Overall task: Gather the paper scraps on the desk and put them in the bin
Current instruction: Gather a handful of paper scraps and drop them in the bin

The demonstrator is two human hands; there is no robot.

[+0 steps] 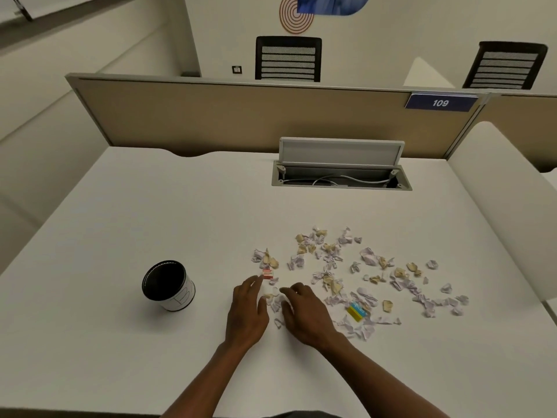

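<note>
On the white desk (150,212), head view: my left hand (247,312) and right hand (304,315) are lying palm-down side by side, fingers loosely spread, gripping nothing; a few paper scraps (346,267) are sitting between them. The rest are spreading right and beyond my hands, white and tan, well inside the desk edges. One red-and-white scrap (267,273) is touching my left fingertips; print unreadable. A yellow-and-blue piece (356,311) is lying just right of my right hand. The bin (168,285), open top, is standing left, clear desk between. Broad open surface is running left and far. Partition plate (440,102) is reading "109".
</note>
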